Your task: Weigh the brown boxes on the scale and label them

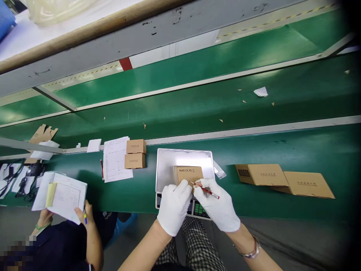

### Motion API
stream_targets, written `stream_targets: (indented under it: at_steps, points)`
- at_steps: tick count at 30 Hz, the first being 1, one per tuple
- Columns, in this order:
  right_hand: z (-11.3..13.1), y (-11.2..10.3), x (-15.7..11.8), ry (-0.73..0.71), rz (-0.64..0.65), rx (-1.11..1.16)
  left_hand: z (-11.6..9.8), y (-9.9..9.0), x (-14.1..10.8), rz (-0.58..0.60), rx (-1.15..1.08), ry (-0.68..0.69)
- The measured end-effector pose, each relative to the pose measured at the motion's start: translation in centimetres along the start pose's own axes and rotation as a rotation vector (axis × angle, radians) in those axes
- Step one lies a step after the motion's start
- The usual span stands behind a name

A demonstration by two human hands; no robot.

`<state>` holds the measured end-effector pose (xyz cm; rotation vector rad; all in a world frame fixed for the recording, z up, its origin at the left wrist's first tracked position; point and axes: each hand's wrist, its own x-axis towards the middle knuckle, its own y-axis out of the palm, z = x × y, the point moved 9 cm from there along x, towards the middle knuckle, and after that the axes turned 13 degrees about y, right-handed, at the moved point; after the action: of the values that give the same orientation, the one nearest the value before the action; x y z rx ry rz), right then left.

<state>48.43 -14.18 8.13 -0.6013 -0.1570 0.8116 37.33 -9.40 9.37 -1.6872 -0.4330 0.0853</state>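
Observation:
A small cardboard box [189,172] printed with RoHS and CE marks rests on the silver plate of a digital scale [166,162]. My left hand [174,206], in a white glove, lies with curled fingers against the near left side of this box. My right hand [218,203], also gloved, pinches a red pen [208,191] whose tip points left at the box. The scale's keypad shows in part between my hands, and my fingers hide the near part of the box.
Two small boxes [135,160] stand on a written sheet [115,162] to the left, beside another red pen. Two larger cartons [267,175] lie at the right. At far left a person holds an open notebook [67,192]. A metal frame crosses above.

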Motion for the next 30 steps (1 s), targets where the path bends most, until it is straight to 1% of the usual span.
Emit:
stream_targets:
  at_steps: [3,5,9,15,17,21,24,27,30]
  points:
    - [-0.1,0.2,-0.1,-0.02,0.0,-0.022,-0.1,0.0,-0.2,-0.082,0.028,0.01]
    - [-0.1,0.3,-0.1,-0.039,0.001,-0.034,-0.2,0.1,-0.3,-0.107,0.022,0.013]
    - [-0.3,0.5,-0.2,-0.043,0.017,-0.045,-0.1,0.5,-0.3,-0.08,0.028,0.008]
    - [-0.7,0.3,-0.1,-0.008,-0.02,-0.039,0.0,0.8,-0.3,-0.053,0.018,-0.005]
    - [-0.5,0.2,-0.1,-0.013,-0.038,-0.033,0.0,0.6,-0.3,-0.05,0.01,-0.007]
    - [0.1,0.2,-0.1,-0.061,-0.028,-0.035,-0.2,0.0,-0.1,-0.035,0.001,-0.005]
    - [0.4,-0.1,-0.1,-0.087,-0.068,-0.064,-0.3,-0.3,0.0,-0.017,0.021,-0.003]
    - [0.8,-0.5,-0.3,-0.13,-0.114,-0.078,-0.4,-0.6,0.2,-0.032,0.041,0.008]
    - [1.3,-0.4,-0.4,-0.174,-0.111,-0.097,-0.5,-1.0,0.3,-0.056,0.071,0.011]
